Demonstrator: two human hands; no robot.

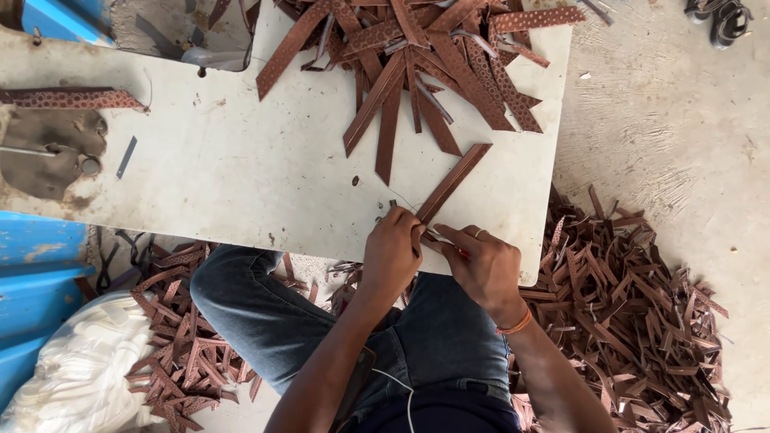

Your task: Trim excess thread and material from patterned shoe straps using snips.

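Note:
A long brown leather strip (455,181) lies slantwise on the white table (241,176), its near end at the table's front edge. My left hand (391,250) pinches that near end from the left. My right hand (484,265), with a ring on one finger and an orange band at the wrist, meets it from the right and grips the same end; a small tool may be in its fingers, but I cannot tell. A thin thread runs from the strip's end toward the left.
A heap of brown strips (437,56) covers the table's far side. More cut strips are piled on the floor at the right (634,313) and the left (184,345). A white sack (80,369) and a blue frame (32,273) are at the left.

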